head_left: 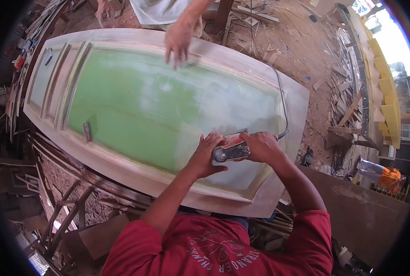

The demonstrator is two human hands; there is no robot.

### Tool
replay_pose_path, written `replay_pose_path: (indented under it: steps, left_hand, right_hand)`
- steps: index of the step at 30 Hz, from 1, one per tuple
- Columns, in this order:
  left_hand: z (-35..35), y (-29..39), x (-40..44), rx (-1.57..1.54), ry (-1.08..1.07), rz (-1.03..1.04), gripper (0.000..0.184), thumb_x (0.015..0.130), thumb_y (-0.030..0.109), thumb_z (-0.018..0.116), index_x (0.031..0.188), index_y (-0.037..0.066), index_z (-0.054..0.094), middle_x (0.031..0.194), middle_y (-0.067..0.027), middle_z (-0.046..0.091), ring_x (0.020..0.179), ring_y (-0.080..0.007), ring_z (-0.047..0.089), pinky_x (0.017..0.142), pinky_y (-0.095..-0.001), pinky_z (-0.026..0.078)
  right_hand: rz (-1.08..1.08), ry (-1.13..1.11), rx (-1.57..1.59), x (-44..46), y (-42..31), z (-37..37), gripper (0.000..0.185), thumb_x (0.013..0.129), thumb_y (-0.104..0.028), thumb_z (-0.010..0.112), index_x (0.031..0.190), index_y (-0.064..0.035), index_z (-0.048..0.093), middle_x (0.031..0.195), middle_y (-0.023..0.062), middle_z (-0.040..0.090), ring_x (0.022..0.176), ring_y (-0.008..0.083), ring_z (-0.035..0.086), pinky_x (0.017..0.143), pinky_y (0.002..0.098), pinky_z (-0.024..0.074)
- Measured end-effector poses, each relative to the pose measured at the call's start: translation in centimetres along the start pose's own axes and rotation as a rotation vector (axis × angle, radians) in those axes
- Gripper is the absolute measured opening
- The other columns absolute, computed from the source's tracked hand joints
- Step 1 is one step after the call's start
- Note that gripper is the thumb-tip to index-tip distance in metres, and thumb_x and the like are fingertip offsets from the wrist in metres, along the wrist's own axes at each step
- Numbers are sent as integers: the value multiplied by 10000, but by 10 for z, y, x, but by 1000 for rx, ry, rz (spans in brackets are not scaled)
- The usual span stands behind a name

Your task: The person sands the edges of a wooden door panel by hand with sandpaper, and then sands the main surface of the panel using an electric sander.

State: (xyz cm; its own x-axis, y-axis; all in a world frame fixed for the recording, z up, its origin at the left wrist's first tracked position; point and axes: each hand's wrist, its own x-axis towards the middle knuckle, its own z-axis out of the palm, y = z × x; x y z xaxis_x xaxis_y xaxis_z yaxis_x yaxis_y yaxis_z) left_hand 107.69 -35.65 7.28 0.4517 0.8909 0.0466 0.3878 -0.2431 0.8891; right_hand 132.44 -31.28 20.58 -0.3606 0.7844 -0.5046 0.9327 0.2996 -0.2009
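A large wooden panel [131, 106] with a green, partly whitened recessed face lies across the view. On its right part sits a power sander [232, 150] with a dark top and a red body. My right hand [262, 146] is wrapped round the sander's rear end, where a dark cord [285, 108] leaves it. My left hand [206, 156] lies against the sander's front left side, its thumb stretched out and its fingers at the body. The sander's underside is hidden against the panel.
Across the panel, a co-worker's hand [178, 42] hangs over the far edge. A small tool [86, 132] lies on the panel's left part. Wood scraps [347, 92] cover the ground at the right, and wooden frames [71, 207] stand at the lower left.
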Motion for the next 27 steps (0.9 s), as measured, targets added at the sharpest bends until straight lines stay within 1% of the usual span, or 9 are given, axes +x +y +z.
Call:
replay_pose_path:
  steps: [1,2,5,6,9,12,20,24,27]
  left_hand:
    - [-10,21,-5,-170,-51,-77,1102,684,415,1023,1601,115,490,1537,-146,631,1584,-395,408,1361,-539,231]
    - [-24,51,-2,-177,-75,-111,1059,703,406,1016,1558,72,486,1462,-199,657,1467,-411,545,1247,-478,443]
    - [-18,94,19,243,-383,-259,930,728,382,994,1464,53,530,1348,-202,689,1277,-395,677,1076,-485,567]
    - [-5,101,20,318,-323,-175,788,748,371,956,1362,67,565,1262,-181,705,1097,-394,738,966,-515,598]
    - [33,115,25,440,-384,-393,772,743,378,931,1353,97,550,1285,-176,692,1060,-418,749,914,-532,615]
    - [54,122,23,346,-167,-479,764,743,368,913,1345,110,520,1348,-174,661,1008,-441,757,859,-552,628]
    - [87,98,111,312,169,-188,779,769,393,927,1355,108,501,1370,-171,647,1018,-442,759,831,-545,631]
    - [76,108,130,303,34,-217,775,811,507,907,1328,72,527,1223,-190,729,1007,-426,772,825,-522,633]
    - [64,111,117,320,-61,-290,812,821,570,887,1315,27,540,1088,-215,773,972,-418,781,825,-517,631]
  right_hand:
    - [3,-22,3,-7,0,2,482,835,-327,851,1209,-91,658,865,176,777,842,411,779,759,561,590]
    - [-28,2,11,-10,6,15,497,827,-347,860,1202,-91,658,865,171,777,844,412,781,762,564,587]
    - [-126,39,-1,-15,23,49,486,821,-347,861,1174,-86,652,861,161,777,849,414,784,768,562,582]
    - [-157,28,-24,-16,23,53,443,832,-306,844,1158,-81,646,858,161,776,851,415,784,767,555,582]
    - [-233,36,-96,-23,30,54,320,852,-178,783,1129,-89,651,900,145,776,886,373,786,798,520,580]
    - [-304,156,-168,-14,47,47,311,848,-130,765,1137,-101,655,947,130,772,950,341,776,850,494,560]
    - [-242,321,-338,35,108,3,330,913,-176,740,1235,-144,673,1067,101,757,1164,312,698,1022,491,482]
    - [-146,362,-361,41,110,-2,314,973,-149,671,1287,-159,668,1182,116,731,1264,319,641,1121,539,442]
    - [-273,477,-285,43,109,22,327,991,-169,642,1317,-165,667,1225,126,730,1329,336,623,1186,560,411]
